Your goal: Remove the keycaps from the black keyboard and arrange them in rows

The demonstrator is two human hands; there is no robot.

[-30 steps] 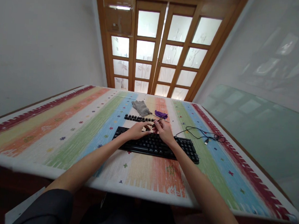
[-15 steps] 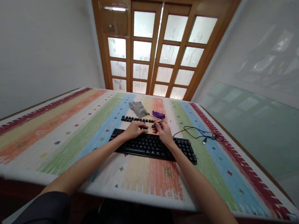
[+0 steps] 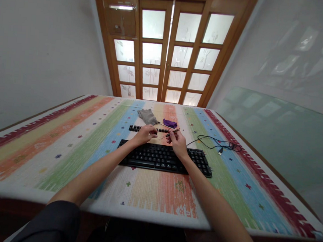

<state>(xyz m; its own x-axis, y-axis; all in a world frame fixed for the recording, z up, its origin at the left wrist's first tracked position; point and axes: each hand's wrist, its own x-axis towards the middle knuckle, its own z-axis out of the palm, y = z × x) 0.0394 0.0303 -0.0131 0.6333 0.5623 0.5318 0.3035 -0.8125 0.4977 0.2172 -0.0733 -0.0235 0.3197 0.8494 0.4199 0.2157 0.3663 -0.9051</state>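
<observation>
A black keyboard [image 3: 155, 163] lies across the striped cloth in front of me, its top rows partly hidden by my hands. My right hand [image 3: 178, 141] is closed on a thin dark-handled tool with fine wire ends [image 3: 164, 136], which looks like a wire keycap puller. The tool points left above the keyboard's back edge. My left hand [image 3: 146, 134] is pinched just beyond that edge, close to a line of loose black keycaps [image 3: 134, 128]. What sits between its fingertips, if anything, is too small to make out. Part of the keycap line is behind this hand.
Behind the keycaps lie a grey cloth [image 3: 147, 116], a purple cloth [image 3: 169, 123] and a thin rod [image 3: 165, 125]. The keyboard's black cable [image 3: 212, 143] is coiled at the right, with a USB plug [image 3: 220, 151]. Wooden glazed doors [image 3: 167, 55] stand beyond the table.
My left hand has drawn away from the tool's wire ends, moving left and farther back toward the keycap line. My right hand keeps hold of the tool, with little movement.
</observation>
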